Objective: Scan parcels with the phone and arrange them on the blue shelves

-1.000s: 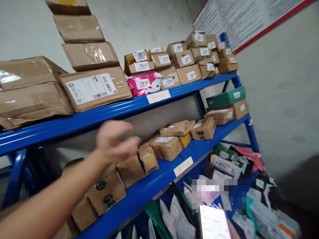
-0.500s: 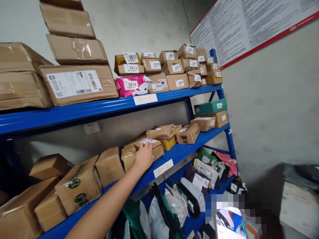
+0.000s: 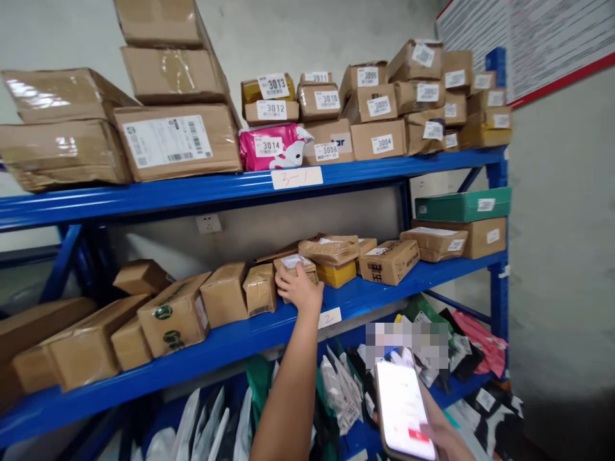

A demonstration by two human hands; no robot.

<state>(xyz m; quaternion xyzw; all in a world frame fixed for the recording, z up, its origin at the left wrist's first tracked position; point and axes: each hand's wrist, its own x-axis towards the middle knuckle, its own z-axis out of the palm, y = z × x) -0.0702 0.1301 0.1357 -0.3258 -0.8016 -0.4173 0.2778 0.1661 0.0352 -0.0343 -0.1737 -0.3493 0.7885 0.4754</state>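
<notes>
My left hand (image 3: pixel 300 288) reaches to the middle shelf, its fingers and thumb spread around the front of a small cardboard box (image 3: pixel 294 261) with a white label on top. Most of the box's front face is hidden by the hand. Left of it stands a tape-wrapped cardboard box (image 3: pixel 260 289). To its right, a flat brown parcel (image 3: pixel 329 248) lies on a yellow box (image 3: pixel 337 274). At the lower right, my right hand (image 3: pixel 435 432) holds a smartphone (image 3: pixel 401 403) with its bright screen facing me; the thumb is over a red button on the screen.
Numbered parcels (image 3: pixel 379 137) and larger cartons (image 3: pixel 177 141) stack on the upper blue shelf (image 3: pixel 230 196). More cartons (image 3: pixel 175 314) line the middle shelf (image 3: pixel 202 349). Bagged parcels (image 3: pixel 336 390) fill the level below. A blue upright (image 3: pixel 498 288) stands at the right end.
The small labelled box has turned and sits straighter under my left hand, which has spread around its front. The phone has risen further into view and its screen differs. The camera view has shifted.
</notes>
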